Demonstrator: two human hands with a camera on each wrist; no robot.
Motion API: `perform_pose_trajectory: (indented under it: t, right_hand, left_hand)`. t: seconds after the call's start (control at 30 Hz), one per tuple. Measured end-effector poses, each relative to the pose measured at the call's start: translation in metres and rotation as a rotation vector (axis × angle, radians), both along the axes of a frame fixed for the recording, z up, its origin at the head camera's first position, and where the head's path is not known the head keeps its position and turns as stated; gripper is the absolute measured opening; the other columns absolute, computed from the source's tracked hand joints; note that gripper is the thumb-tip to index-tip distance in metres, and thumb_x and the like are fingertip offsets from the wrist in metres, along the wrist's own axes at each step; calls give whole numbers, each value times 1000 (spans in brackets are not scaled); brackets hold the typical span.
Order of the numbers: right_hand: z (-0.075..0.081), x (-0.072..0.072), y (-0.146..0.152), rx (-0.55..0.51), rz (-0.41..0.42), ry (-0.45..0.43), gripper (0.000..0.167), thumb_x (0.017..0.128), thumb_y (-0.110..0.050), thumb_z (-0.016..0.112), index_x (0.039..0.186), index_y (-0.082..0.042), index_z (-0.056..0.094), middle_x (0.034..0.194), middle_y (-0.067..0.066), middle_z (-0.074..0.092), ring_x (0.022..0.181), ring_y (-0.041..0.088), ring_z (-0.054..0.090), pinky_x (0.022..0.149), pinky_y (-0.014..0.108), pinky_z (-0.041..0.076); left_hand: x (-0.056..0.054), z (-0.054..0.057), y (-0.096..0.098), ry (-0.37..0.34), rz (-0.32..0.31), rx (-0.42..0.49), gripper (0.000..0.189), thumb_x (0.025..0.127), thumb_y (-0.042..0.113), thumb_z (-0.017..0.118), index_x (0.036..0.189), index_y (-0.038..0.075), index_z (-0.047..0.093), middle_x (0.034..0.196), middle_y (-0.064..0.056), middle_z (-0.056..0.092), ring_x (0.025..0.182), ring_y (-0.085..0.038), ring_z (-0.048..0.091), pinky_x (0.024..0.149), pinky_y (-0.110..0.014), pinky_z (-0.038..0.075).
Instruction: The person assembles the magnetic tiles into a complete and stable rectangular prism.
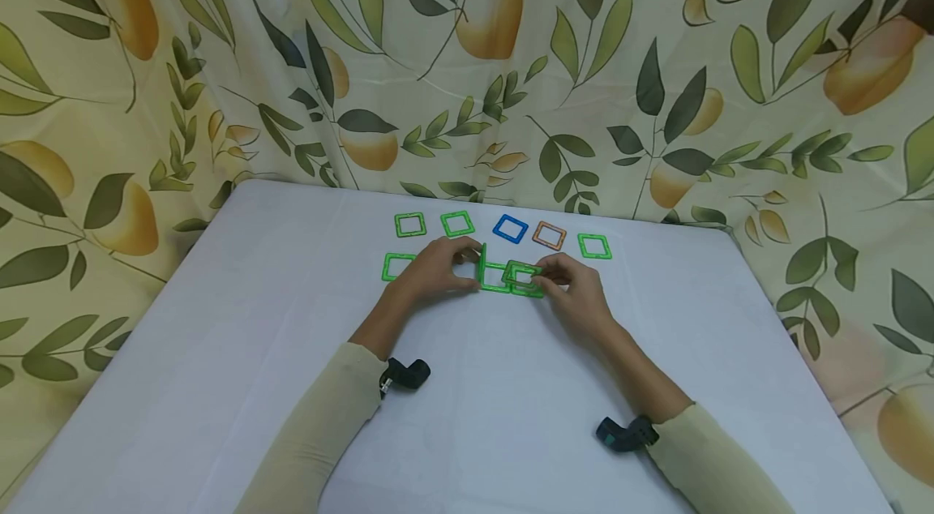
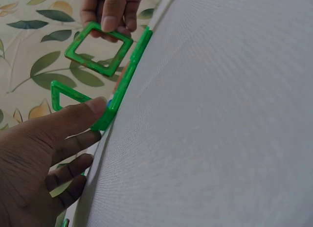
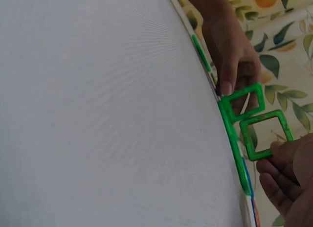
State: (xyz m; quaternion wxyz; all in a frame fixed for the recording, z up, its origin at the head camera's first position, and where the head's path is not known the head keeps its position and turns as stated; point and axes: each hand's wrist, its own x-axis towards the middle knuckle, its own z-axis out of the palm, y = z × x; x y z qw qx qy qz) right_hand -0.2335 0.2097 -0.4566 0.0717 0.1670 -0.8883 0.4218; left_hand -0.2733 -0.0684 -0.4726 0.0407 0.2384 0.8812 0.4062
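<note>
My left hand holds a green square tile frame upright, its thumb near the bottom corner and its fingers behind. This tile stands at the left end of two green frames lying flat in a row, the nearer-left one and the right one. Between thumb and fingers, my right hand pinches another green square frame. That frame is tilted and raised above the right flat one. In the right wrist view the held frame appears close beside the upright frame.
Behind the hands lie two green frames, a blue frame, an orange frame and a green frame. Another green frame is partly covered by my left hand. A patterned curtain hangs behind the white table.
</note>
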Motion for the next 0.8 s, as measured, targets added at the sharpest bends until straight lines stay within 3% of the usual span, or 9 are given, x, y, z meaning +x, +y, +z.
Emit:
perform_pose_trajectory:
  t: [0.8]
  right_hand:
    - [-2, 1, -20, -12, 14, -57, 13, 96, -4, 76, 109, -5, 72, 99, 5, 74, 89, 21, 68, 84, 31, 57]
  left_hand:
    - [-1, -1, -1, -10, -8, 8, 63, 83, 20, 93, 139, 11, 65, 123, 1, 73, 112, -18, 64, 100, -32, 51]
